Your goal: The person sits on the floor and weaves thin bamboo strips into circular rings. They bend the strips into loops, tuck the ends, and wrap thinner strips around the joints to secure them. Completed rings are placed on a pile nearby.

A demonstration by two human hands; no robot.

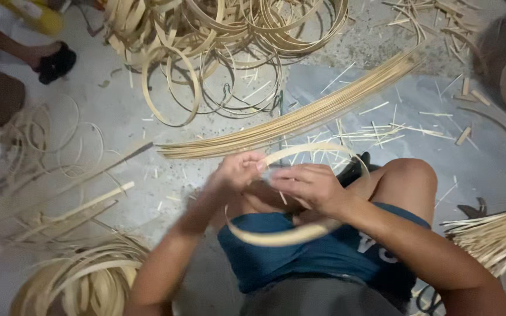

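So the person is sitting on the floor, bending a thin bamboo strip (276,235) into a hoop over their lap. The left hand (236,171) is pinching the strip near its top, fingers closed on it, and the right hand (311,187) is gripping it just beside. A bundle of long strips (300,117) is lying ahead, with finished hoops (218,35) piling up beyond.
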